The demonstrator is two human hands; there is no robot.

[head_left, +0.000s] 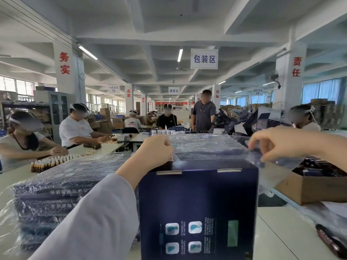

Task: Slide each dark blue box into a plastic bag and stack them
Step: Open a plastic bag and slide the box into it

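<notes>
Now the dark blue box [199,212] stands upright just right of the bagged stack [65,194], its top at the plastic bag [206,147] mouth. Left hand [155,152] & right hand [272,145] each pinch a bag edge, prob. to hold it wide so the box slips in.

This was a factory packing hall. A white hanging sign with blue characters [204,59] read "packaging area", and white concrete pillars [64,68] bore red slogans. Seated workers [75,128] lined long white worktables [110,147] beside rows of small brown glass bottles [50,163], brown cardboard cartons [315,188] and plastic-wrapped stacks of dark blue boxes [56,194].
</notes>
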